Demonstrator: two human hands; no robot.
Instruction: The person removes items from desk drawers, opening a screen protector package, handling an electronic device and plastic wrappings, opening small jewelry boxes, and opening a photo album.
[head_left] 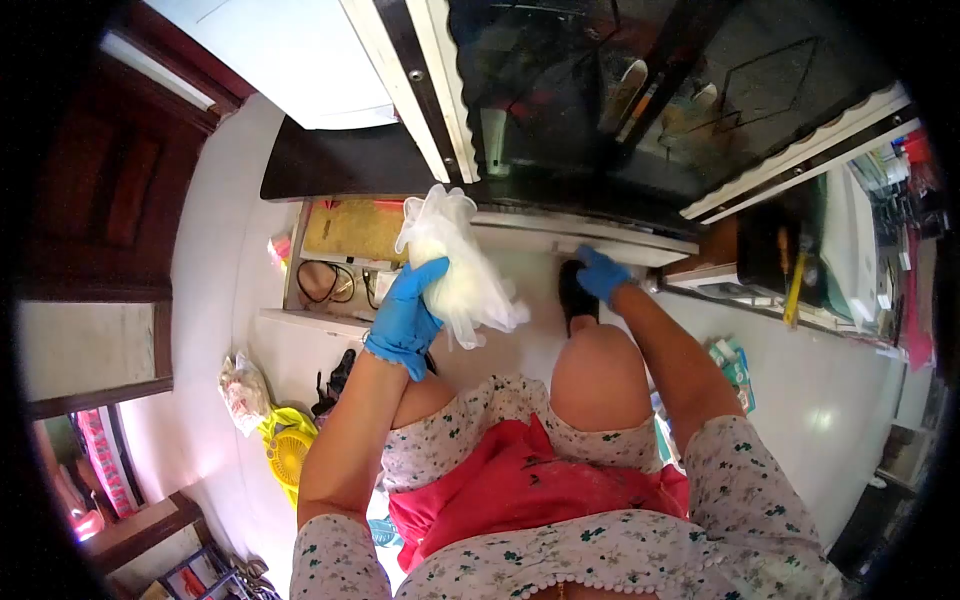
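My left hand (408, 318), in a blue glove, is closed around a bundle of thin, white, see-through material (458, 262); its exact kind is unclear. The bundle is raised in front of an open drawer (314, 321), which holds a yellowish flat piece (352, 230) and dark cables (338, 283). My right hand (603, 274), also gloved in blue, has its fingers curled at the handle (568, 247) of a white drawer front (630, 238). Its fingertips are partly hidden.
Above the drawers stands a dark glass-topped cabinet (560, 100). A yellow fan (290, 455) and a plastic bag (244, 392) lie on the floor at left. Shelves with tools, including a yellow-handled one (795, 290), are at right. A dark shoe (577, 292) is below my right hand.
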